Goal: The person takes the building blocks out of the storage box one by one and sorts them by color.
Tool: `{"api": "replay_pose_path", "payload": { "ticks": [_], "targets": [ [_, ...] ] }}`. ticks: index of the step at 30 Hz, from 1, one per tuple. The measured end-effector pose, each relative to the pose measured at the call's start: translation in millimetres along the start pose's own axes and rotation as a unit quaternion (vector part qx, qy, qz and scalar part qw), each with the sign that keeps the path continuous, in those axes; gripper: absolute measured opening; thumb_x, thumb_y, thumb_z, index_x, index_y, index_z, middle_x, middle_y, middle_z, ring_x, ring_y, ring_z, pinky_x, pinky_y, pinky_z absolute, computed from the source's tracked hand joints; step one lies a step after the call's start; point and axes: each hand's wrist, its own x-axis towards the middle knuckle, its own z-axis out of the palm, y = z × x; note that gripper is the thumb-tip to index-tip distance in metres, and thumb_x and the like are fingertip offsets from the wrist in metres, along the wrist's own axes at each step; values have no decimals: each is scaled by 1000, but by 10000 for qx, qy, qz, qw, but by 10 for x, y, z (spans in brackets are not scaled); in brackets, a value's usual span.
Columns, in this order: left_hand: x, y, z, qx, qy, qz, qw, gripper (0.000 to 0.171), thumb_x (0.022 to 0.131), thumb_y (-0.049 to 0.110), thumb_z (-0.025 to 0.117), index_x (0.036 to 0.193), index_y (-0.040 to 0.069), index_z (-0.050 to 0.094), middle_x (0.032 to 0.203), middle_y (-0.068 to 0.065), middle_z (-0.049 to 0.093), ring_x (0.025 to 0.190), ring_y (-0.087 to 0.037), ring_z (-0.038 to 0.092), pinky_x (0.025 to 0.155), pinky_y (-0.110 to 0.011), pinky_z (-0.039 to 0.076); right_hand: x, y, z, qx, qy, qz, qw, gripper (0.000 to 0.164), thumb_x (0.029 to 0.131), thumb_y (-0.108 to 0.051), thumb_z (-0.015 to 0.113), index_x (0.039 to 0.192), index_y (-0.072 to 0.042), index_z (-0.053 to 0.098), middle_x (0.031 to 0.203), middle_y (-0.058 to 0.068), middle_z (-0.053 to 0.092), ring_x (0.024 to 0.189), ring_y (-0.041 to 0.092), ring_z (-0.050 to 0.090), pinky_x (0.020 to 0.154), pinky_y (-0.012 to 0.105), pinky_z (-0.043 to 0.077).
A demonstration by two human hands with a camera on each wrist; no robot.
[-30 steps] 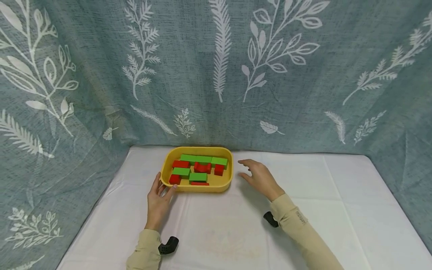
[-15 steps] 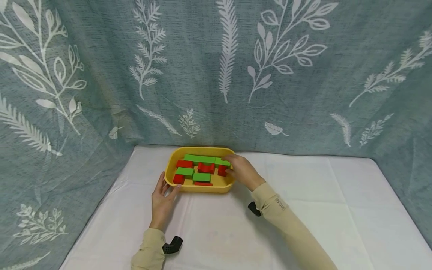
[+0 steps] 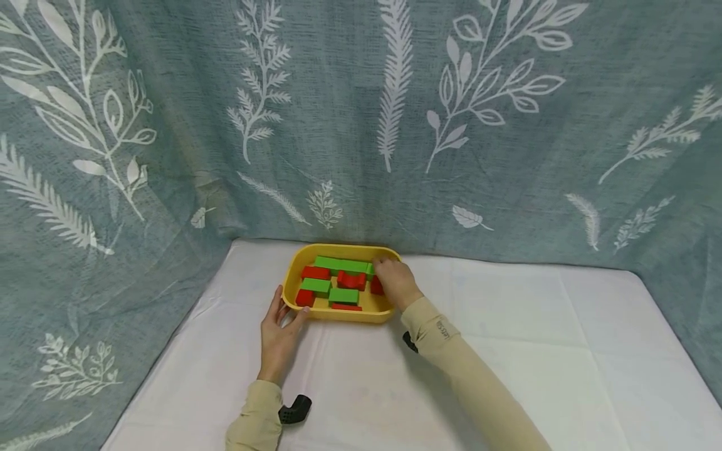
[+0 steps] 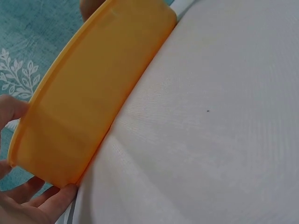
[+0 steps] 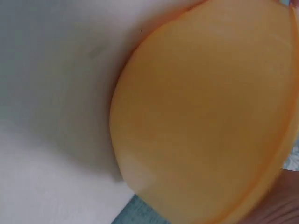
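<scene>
My left hand (image 3: 279, 341) holds the front left corner of a yellow tray (image 3: 350, 316), its thumb on the near side and fingers at the left wall. In the left wrist view, fingers (image 4: 58, 200) wrap the end of the tray. My right hand (image 3: 396, 282) reaches over the tray's right side, down at a green block (image 3: 370, 270) and a red block (image 3: 376, 286); its fingertips are hidden. Tray wall (image 5: 201, 112) fills most of the right wrist view. Between the hands lie a long green block (image 3: 341, 265) and a red notched block (image 3: 351, 280).
Other blocks in the tray include a red block (image 3: 316, 273), green blocks (image 3: 344, 296) and a red piece (image 3: 305, 297) near the left corner. A white cloth (image 3: 361, 388) covers the table. A patterned teal curtain (image 3: 338, 125) hangs directly behind the tray.
My right hand has moved left from beside the tray into its right side, over the green and red blocks there. My left hand keeps its hold on the corner. The head view has shifted slightly.
</scene>
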Motion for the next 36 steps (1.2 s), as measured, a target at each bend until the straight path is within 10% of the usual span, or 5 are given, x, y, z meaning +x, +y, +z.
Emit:
{"api": "replay_pose_path", "payload": {
  "ticks": [22, 36],
  "targets": [
    [-23, 4, 16, 207, 44, -13, 9998, 79, 92, 11, 69, 157, 18, 25, 156, -14, 32, 135, -31, 40, 107, -41, 41, -21, 99, -143, 917, 403, -57, 9950, 56, 80, 12, 66, 134, -1, 56, 112, 17, 69, 94, 33, 67, 74, 43, 59],
    [-48, 6, 6, 19, 6, 9, 10000, 79, 92, 11, 69, 157, 19, 25, 155, -15, 32, 136, -29, 39, 108, -41, 40, -279, 521, -321, 3110, 465, 518, 9478, 55, 86, -2, 73, 138, -3, 53, 126, 17, 63, 109, 33, 63, 91, 41, 55]
  ]
}}
